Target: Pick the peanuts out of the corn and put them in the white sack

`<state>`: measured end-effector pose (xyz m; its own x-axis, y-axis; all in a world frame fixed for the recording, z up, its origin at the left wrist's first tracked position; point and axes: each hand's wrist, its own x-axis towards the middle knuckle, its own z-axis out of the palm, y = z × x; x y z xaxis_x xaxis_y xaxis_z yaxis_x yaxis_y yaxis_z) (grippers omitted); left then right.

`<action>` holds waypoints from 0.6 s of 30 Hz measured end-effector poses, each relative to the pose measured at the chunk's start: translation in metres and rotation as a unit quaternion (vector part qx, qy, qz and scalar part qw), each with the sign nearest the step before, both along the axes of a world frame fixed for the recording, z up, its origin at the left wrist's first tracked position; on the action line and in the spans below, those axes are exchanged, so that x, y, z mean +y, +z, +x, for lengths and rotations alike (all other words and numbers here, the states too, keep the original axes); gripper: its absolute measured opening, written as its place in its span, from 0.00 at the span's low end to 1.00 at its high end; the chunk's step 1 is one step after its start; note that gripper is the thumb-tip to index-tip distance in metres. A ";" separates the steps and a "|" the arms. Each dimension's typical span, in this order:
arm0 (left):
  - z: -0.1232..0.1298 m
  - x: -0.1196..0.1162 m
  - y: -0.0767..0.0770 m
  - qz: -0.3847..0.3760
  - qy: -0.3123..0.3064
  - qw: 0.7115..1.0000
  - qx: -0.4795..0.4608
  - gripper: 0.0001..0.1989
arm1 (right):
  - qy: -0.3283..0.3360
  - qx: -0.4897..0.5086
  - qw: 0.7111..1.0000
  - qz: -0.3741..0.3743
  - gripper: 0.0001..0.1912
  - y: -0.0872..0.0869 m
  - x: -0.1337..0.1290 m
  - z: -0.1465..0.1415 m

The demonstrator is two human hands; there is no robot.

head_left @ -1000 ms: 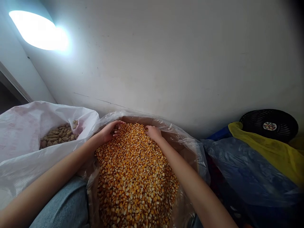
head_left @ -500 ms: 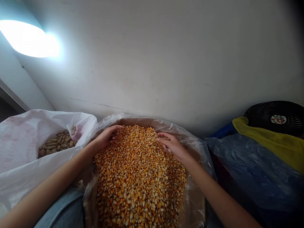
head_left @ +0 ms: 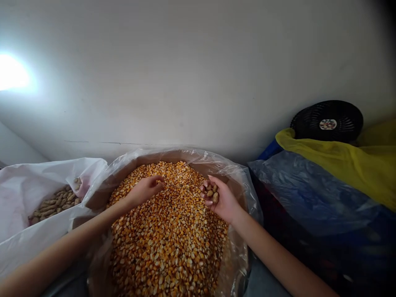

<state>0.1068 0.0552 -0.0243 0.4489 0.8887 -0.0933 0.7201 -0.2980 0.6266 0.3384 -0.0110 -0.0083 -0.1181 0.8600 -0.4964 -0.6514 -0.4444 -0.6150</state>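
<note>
Above the corn kernels (head_left: pixel 173 239), which lie within a clear plastic liner (head_left: pixel 253 196) before a pale wall (head_left: pixel 198 82), we see both hands at work. At the far right part of the corn, the right hand (head_left: pixel 223 202) is turned with its palm inward, the fingers curled into a loose cup around a few unshelled peanuts (head_left: pixel 213 193). Opposite, the left hand (head_left: pixel 146 191) hangs over the corn with thumb and fingers bent towards one another; whether anything is pinched there, or whether the tips touch the kernels, we cannot tell. Beyond the left forearm (head_left: pixel 74 245), we find a white sack (head_left: pixel 15 181) in which a heap of peanuts (head_left: pixel 55 204) lies.

For sound handling, we judge that the cup of the right hand should be deep and its fingers close together, since rounded shells may roll over the edge and drop among the kernels. We would turn the palm further upward before any wide movement and avoid a hard squeeze, as the shells are probably brittle. With the left hand, we would favour a light fingertip pinch and shallow strokes, so that few kernels are disturbed and none spill past the liner.
</note>
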 end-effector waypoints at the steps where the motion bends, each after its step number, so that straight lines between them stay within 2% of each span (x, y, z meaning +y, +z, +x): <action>1: 0.016 -0.001 0.000 0.054 -0.047 0.995 0.069 0.15 | -0.009 0.011 1.000 -0.006 0.10 -0.001 0.001 0.001; 3: 0.048 -0.001 -0.003 0.133 -0.131 0.968 0.168 0.15 | -0.016 0.031 0.999 -0.009 0.11 -0.003 0.002 0.004; 5: 0.075 0.001 -0.010 0.158 -0.181 0.946 0.218 0.14 | -0.015 0.035 0.999 -0.006 0.11 -0.004 0.001 0.006; 8: 0.098 0.008 -0.026 0.139 -0.191 0.946 0.220 0.11 | -0.004 0.021 1.000 -0.003 0.11 -0.004 -0.001 0.006; 12: 0.101 0.010 -0.038 0.125 -0.150 0.959 0.205 0.09 | 0.014 0.011 1.000 0.014 0.11 -0.003 -0.001 0.006; 18: 0.083 -0.001 -0.028 0.103 -0.089 0.979 0.149 0.10 | 0.019 0.020 0.999 0.030 0.12 -0.004 -0.001 0.011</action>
<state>0.1893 0.0544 -0.0524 0.5783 0.8129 -0.0696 0.7870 -0.5333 0.3101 0.3493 -0.0124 -0.0124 -0.1711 0.8821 -0.4389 -0.6593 -0.4335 -0.6143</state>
